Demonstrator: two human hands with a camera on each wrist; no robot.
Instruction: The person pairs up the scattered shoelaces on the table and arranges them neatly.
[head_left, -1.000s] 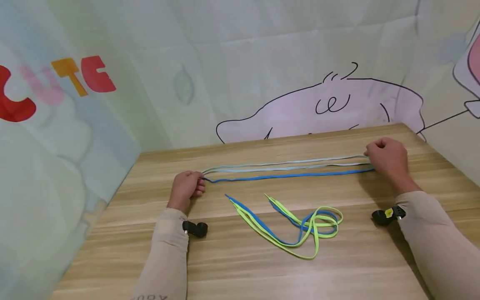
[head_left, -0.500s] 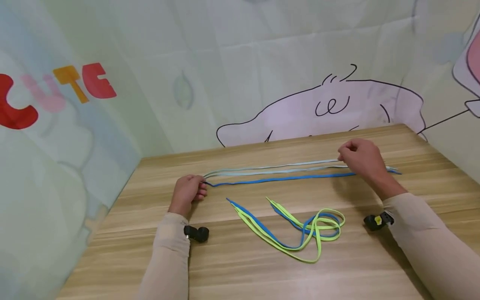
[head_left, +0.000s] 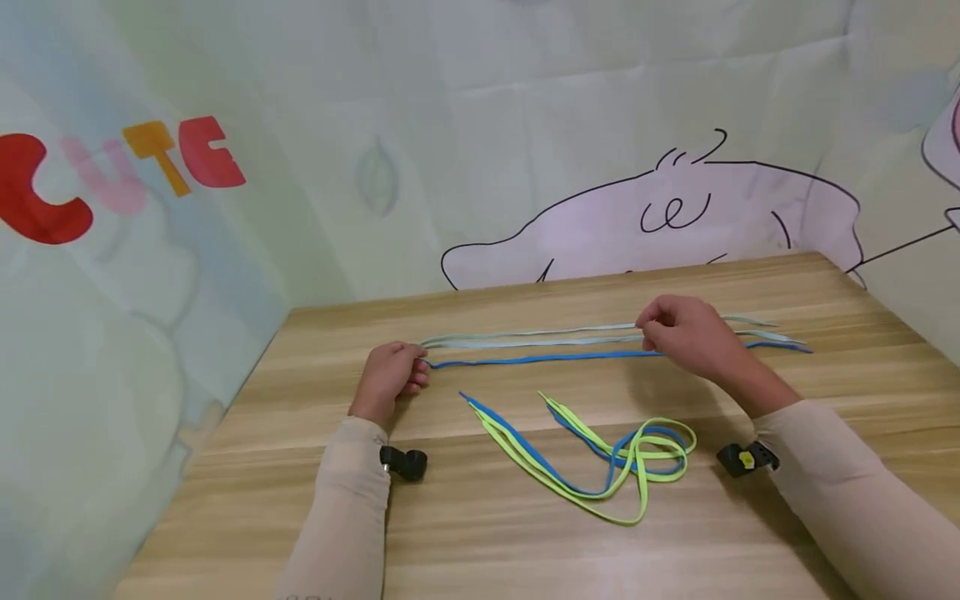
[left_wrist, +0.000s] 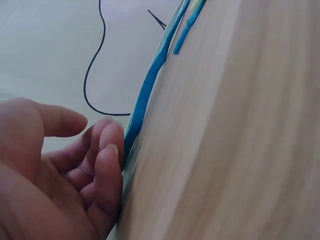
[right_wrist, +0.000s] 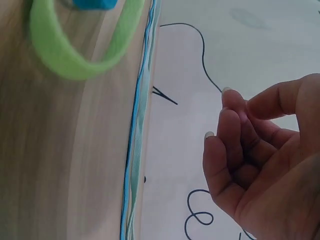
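Observation:
Three shoelaces lie stretched side by side across the table in the head view: a blue shoelace nearest, and two pale blue-green shoelaces, one pale lace beside it and a farther lace. At their left ends rests my left hand, loosely curled, its fingertips against the laces and its thumb apart from them in the left wrist view. My right hand hovers over the right part of the laces, fingers bent, with nothing visible in its grasp. It hides a stretch of them.
Nearer to me lies a looped bundle of yellow-green shoelaces with a blue shoelace among them. The wooden table meets a printed cloth backdrop at its back and left.
My right hand has let go of the laces' right ends and moved left above them, leaving those ends lying on the table. The left hand stays at the left ends.

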